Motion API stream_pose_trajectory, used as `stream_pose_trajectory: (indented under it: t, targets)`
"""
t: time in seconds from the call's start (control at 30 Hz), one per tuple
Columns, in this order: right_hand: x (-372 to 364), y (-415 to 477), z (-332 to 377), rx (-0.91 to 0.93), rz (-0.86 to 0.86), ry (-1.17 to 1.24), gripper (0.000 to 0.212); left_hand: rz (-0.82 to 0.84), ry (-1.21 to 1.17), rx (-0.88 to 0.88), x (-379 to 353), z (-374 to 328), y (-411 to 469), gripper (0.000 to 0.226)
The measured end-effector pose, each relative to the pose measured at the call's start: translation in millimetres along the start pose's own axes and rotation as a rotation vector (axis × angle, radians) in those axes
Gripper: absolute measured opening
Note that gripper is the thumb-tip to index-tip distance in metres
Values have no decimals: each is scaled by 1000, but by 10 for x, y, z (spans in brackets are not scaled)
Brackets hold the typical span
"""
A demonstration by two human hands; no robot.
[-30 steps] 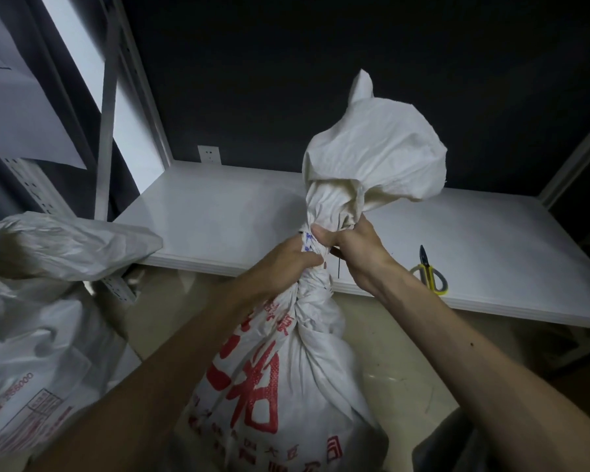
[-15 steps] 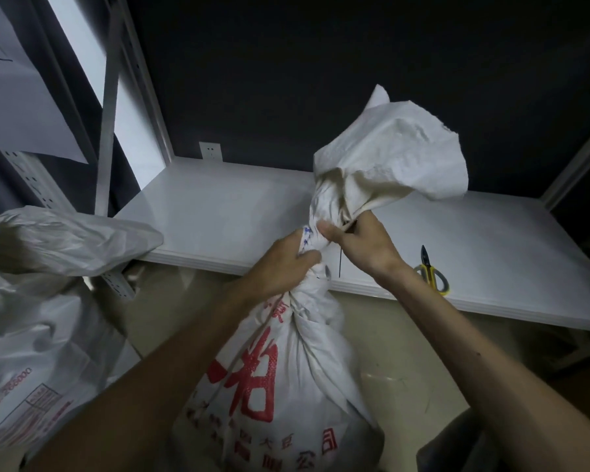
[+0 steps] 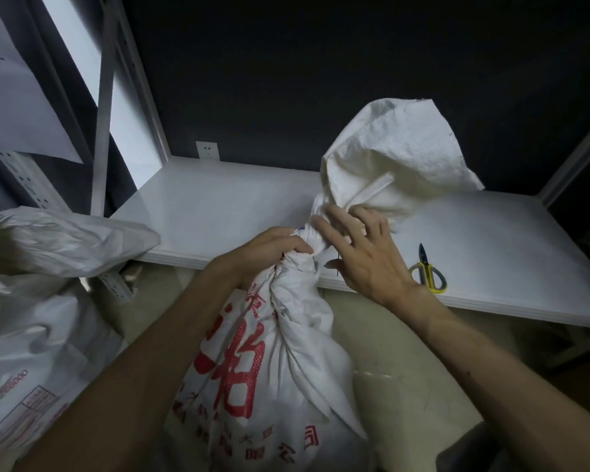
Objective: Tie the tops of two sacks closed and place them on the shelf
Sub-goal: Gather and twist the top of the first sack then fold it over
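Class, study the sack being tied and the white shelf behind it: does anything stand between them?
Only yellow-handled scissors, lying near the shelf's front edge, just right of the sack. Nothing else visible blocks the way.

White woven sack, printed with bold red characters. Second sack at left, pale grey-white, with faint red print and a ruled box. White shelf. Yellow-handled scissors, dark blades. Near-black wall; beige floor.
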State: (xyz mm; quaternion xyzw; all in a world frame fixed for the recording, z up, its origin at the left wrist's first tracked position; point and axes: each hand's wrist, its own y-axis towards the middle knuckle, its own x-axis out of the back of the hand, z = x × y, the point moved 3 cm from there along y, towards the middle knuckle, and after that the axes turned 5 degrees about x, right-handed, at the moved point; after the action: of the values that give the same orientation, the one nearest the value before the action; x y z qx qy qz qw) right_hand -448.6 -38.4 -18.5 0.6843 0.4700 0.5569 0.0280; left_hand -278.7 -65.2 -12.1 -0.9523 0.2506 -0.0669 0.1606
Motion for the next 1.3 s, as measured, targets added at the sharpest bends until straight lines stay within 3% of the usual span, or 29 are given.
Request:
stream_pose_trajectory:
  t: [0.17, 0.33, 0.43, 0.57, 0.67, 0.77, 0.87, 0.9, 0.97, 1.03, 1.13, 1.2, 1.3]
  targets:
    - [52, 113, 74, -38, -157, -184, 40, 155, -84, 98, -61, 13, 25, 19]
    - [85, 270, 72, 34, -91, -126, 25, 68, 393, 43, -71, -105, -110, 21]
    - [174, 384, 67, 79, 32, -129, 21, -121, 553, 23, -42, -71, -124, 26]
    - [187, 449, 28, 64, 278, -6, 9, -503, 748, -35, -113, 130, -185, 30]
    - [132, 471, 39, 35, 467, 321, 9, -734, 1024, -326, -231, 216, -255, 29]
    - [153, 482, 21, -111, 712, 652, 13, -785, 1145, -631, -250, 281, -226, 32]
    - [137, 414, -51, -256, 814, 715, 20, -638, 1023, -581, -213, 260, -196, 23]
    - [127, 399, -47, -274, 797, 682, 20, -580, 957, -518, -182, 236, -190, 21]
    - [129, 407, -12, -134, 568, 393, 29, -465, 737, -331, -79, 187, -140, 8]
    - [181, 385, 68, -30, 358, 81, 57, -363, 519, -150, -8, 150, -102, 24]
    - [235, 229, 203, -39, 135, -58, 62, -275, 349, -33, 12, 105, -76, 36]
    - [154, 88, 299, 9, 83, -115, 64, -243, 358, -5, 19, 94, -63, 39]
    - [-6, -4, 288, 23, 89, -118, 64, -136, 405, 30, -20, 68, -37, 21]
